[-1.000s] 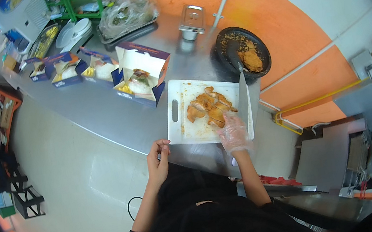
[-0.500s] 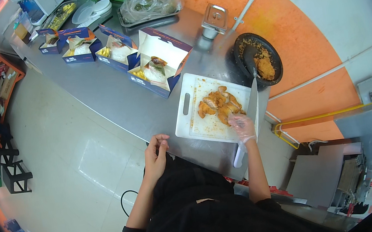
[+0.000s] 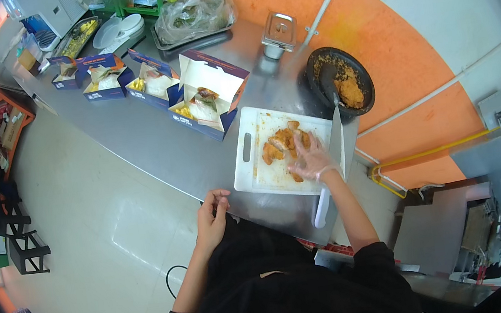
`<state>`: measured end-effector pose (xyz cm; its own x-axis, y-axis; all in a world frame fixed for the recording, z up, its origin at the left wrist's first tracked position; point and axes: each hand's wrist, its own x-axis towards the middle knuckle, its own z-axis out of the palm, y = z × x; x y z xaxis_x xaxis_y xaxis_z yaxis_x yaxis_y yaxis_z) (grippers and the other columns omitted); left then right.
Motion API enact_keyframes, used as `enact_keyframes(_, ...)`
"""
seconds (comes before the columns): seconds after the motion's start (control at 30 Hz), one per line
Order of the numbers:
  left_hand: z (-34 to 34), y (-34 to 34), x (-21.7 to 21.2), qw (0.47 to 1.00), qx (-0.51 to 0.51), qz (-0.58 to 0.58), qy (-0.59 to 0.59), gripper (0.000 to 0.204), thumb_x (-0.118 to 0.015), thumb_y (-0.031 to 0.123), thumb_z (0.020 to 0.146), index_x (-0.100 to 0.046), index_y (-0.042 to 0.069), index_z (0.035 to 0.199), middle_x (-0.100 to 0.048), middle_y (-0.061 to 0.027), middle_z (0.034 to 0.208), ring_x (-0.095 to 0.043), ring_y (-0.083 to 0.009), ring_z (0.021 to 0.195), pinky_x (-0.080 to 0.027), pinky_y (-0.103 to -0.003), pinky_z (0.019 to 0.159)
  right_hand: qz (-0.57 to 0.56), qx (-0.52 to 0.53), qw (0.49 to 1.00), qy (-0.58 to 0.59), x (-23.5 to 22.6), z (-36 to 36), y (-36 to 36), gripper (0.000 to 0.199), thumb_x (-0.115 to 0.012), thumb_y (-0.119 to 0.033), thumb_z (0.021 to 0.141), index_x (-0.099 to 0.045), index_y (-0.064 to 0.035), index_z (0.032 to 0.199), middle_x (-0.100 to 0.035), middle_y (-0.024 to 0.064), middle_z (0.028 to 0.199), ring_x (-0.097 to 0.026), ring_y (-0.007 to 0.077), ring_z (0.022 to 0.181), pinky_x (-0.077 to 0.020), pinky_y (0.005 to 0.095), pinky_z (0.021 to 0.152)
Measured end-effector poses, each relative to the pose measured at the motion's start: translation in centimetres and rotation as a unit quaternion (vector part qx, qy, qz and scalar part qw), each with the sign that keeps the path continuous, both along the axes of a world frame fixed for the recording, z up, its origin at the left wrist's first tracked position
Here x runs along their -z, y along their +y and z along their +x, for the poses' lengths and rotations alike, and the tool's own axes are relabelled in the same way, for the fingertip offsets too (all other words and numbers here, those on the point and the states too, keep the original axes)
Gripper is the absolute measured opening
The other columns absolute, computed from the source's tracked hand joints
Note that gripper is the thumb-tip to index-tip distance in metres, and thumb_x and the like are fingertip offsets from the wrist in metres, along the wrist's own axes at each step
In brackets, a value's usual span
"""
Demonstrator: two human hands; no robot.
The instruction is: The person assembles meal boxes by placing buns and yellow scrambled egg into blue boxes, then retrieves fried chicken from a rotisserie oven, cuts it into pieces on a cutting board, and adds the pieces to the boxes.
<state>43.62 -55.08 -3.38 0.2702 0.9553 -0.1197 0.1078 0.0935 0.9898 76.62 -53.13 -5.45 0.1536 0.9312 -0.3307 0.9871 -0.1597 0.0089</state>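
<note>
Pieces of golden fried chicken point(image 3: 276, 145) lie on a white cutting board point(image 3: 249, 172). My right hand point(image 3: 311, 160), in a clear plastic glove, is over them with its fingers spread, touching the pieces and hiding some. Along the board's right side rests a large knife, its white handle point(image 3: 322, 208) toward me and its blade point(image 3: 338, 138) reaching to a black mortar point(image 3: 359, 56). Loosely curled and bare, my left hand point(image 3: 210, 217) stays by the table's front edge, with nothing visible in it.
Several dark blue boxes, the nearest box point(image 3: 199, 124) with food inside, stand open on the steel table point(image 3: 153, 137). Behind them is a tray with a plastic bag point(image 3: 194, 18). A lidded metal container point(image 3: 278, 31) is near the orange wall. Black stools point(image 3: 26, 252) stand on the left.
My right hand has moved up and left over the chicken, and its fingers have spread out. My left hand has barely moved. The view has shifted slightly.
</note>
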Motion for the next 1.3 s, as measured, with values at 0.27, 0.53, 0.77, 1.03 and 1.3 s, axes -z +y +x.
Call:
enact_keyframes(0.27,-0.3,-0.4,0.8,0.999,-0.023,-0.024,-0.009,0.017,-0.048,0.012,0.096,-0.057,0.001,0.105,-0.055,-0.0005,0.077,-0.051,-0.0082,0.073,-0.042,-0.023,0.069,0.106,0.01,0.994,-0.034,1.1,-3.8,-3.1,0.091,-0.06,-0.055,0.077,-0.014,-0.0291,0.151,-0.028,0.0241,0.145,-0.041,0.0428,0.122,-0.0358,0.0521,0.1)
enact_keyframes(0.53,-0.1,2.5,2.0,0.999,-0.024,-0.024,-0.011,0.017,-0.05,0.013,0.095,-0.057,0.002,0.104,-0.055,-0.0004,0.078,-0.052,-0.0089,0.074,-0.042,-0.024,0.07,0.316,0.06,0.944,0.072,4.1,-5.3,-4.3,0.073,-0.067,-0.024,0.075,-0.039,-0.0214,0.142,-0.057,0.0157,0.113,-0.058,0.0328,0.089,-0.0474,0.0413,0.079)
enact_keyframes(0.77,-2.5,11.2,0.7,0.997,0.009,0.063,0.048,0.016,-0.049,0.013,0.095,-0.058,0.001,0.103,-0.054,-0.0012,0.074,-0.052,-0.0099,0.071,-0.042,-0.025,0.068,0.334,0.24,0.906,0.106,3.7,-4.2,-3.1,0.073,-0.068,-0.016,0.073,-0.041,-0.0196,0.141,-0.057,0.0167,0.106,-0.058,0.0333,0.091,-0.0495,0.0445,0.073)
enact_keyframes(1.03,-6.5,20.6,-0.5,0.986,0.102,0.095,0.091,0.014,-0.05,0.008,0.094,-0.059,0.001,0.102,-0.057,-0.0035,0.073,-0.053,-0.01,0.068,-0.043,-0.025,0.066,0.303,0.265,0.915,-0.003,3.6,-4.6,-1.3,0.076,-0.065,-0.013,0.071,-0.039,-0.0188,0.142,-0.056,0.0181,0.104,-0.058,0.0345,0.093,-0.0486,0.0441,0.079)
enact_keyframes(1.3,-8.1,25.8,-0.9,0.97,0.219,0.073,0.073,0.013,-0.051,0.007,0.093,-0.059,0.001,0.101,-0.058,-0.0042,0.076,-0.052,-0.0099,0.07,-0.043,-0.025,0.067,0.502,0.44,0.718,0.197,8.3,-5.1,-2.9,0.055,-0.06,-0.017,0.087,-0.041,-0.014,0.138,-0.06,0.0097,0.107,-0.061,0.0214,0.093,-0.0523,0.0347,0.08)
